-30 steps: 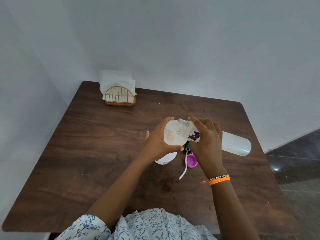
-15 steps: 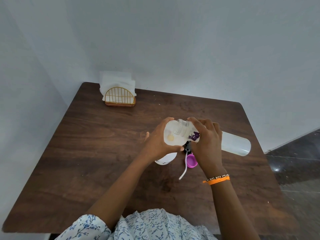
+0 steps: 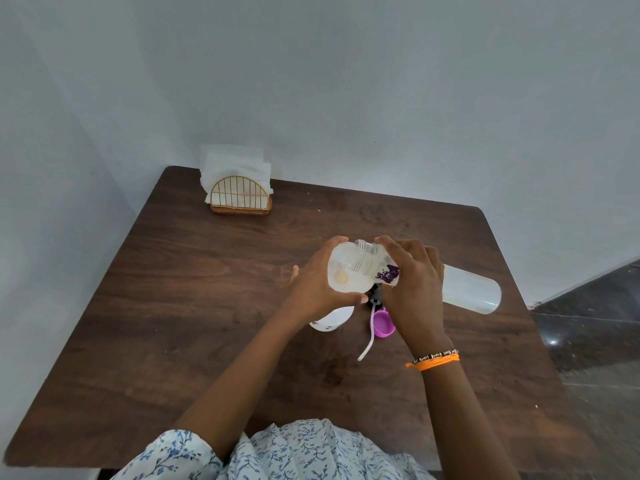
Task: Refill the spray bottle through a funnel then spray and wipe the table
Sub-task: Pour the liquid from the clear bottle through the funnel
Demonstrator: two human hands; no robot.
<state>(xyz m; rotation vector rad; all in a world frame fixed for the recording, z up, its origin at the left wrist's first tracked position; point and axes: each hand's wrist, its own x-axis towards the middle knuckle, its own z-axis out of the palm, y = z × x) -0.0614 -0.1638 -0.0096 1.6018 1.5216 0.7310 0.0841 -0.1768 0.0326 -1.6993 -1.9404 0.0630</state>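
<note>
Left hand curls round white plastic funnel, sitting on white spray bottle just below. Right hand grips long clear refill bottle, tipped sideways, mouth over funnel. Purple label, words too blurry. Purple cap on brown wooden table, under right hand.

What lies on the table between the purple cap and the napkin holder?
In the head view, the left hand gripping the funnel crosses it; beyond that, bare table up to the napkin holder.
</note>
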